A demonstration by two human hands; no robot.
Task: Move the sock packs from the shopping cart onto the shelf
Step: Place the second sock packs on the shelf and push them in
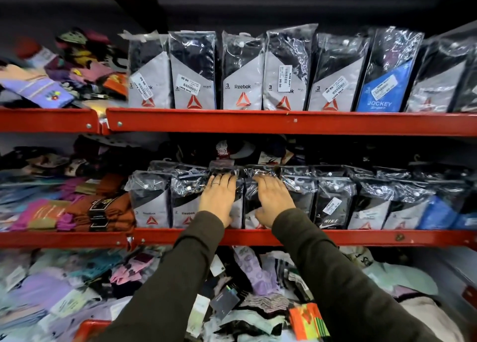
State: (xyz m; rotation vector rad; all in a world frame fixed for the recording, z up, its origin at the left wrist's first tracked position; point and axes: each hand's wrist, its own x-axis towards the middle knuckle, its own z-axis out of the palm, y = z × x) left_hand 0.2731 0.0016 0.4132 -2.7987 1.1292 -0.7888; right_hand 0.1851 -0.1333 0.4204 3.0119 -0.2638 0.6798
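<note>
Clear-wrapped sock packs stand upright in a row on the middle red shelf (304,234). My left hand (218,198), with a ring on one finger, lies flat against the front of one pack (187,202). My right hand (273,200) presses flat on the neighbouring pack (251,200); both hands have fingers spread and curl over the pack tops. Neither hand wraps around a pack. A second row of packs (242,73) fills the upper shelf (284,122). The shopping cart is out of view, apart from perhaps a red edge (93,326) at the bottom.
Loose coloured socks (38,86) pile at the upper left, folded brown and pink socks (98,207) sit left of the middle row. The bottom shelf holds a jumble of loose socks (253,277). A blue Jockey pack (384,83) stands at upper right.
</note>
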